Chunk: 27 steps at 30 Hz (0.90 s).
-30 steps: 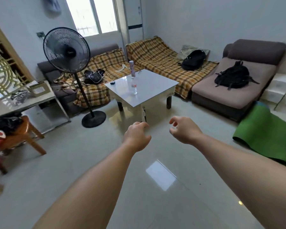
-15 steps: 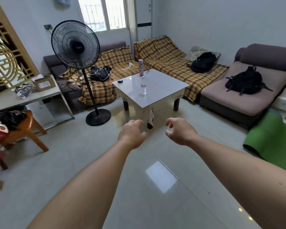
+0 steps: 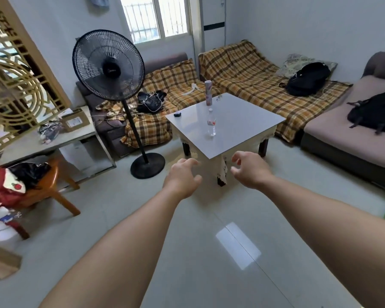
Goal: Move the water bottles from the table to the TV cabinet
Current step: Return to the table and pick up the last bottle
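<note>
Water bottle (image 3: 211, 122) upright on table (image 3: 242, 127); hands seemingly empty.

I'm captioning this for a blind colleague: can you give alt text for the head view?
Two bare hands, left hand and right hand, reach empty toward a white coffee table holding a clear water bottle and a pink cylinder; a standing fan stands left.

Plaid-covered sofa (image 3: 242, 78), glossy tiled floor (image 3: 209, 252)

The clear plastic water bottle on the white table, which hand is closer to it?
Right hand, narrowly. The clear plastic water bottle stands beyond both hands; the left hand sits lower left of it.
</note>
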Each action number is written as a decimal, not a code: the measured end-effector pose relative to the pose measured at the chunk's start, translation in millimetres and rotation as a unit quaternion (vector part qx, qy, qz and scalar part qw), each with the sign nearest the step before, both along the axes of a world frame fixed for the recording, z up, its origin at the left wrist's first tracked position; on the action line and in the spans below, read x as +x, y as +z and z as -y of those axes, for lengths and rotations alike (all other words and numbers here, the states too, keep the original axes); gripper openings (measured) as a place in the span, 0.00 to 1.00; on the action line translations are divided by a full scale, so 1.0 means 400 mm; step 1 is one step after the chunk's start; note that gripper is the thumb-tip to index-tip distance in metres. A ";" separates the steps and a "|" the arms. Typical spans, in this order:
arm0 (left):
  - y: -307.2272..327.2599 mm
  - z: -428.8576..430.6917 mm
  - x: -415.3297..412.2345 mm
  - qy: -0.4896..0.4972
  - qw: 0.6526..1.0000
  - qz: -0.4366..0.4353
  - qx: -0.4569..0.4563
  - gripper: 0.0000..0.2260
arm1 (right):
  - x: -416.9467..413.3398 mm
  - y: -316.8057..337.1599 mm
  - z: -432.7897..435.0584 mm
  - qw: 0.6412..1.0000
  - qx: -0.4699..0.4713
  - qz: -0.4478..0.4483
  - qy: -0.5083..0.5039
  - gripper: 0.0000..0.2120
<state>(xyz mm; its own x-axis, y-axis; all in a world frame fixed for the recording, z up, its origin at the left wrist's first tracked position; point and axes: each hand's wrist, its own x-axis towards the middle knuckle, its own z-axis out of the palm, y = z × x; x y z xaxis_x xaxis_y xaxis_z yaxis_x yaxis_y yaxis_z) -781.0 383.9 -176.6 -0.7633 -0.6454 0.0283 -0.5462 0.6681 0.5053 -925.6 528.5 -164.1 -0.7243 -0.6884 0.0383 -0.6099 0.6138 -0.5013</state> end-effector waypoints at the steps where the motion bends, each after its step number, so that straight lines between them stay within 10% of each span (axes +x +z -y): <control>1: 0.004 0.027 -0.039 0.004 1.000 0.002 0.003 0.19 | -0.040 0.001 0.028 1.000 0.000 0.004 0.003 0.15; 27: -0.004 0.853 -0.809 -0.006 0.997 0.069 0.038 0.19 | -0.835 -0.042 0.795 0.998 0.057 0.015 0.007 0.16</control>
<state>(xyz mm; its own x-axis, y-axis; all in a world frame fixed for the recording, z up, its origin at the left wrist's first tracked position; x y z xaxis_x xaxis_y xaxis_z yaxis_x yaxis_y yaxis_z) -1104.5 42.5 -178.1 -0.7643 -0.6325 -0.1256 -0.6061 0.6382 0.4746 -1259.4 210.6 -180.9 -0.7138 -0.6975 -0.0633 -0.6047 0.6594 -0.4466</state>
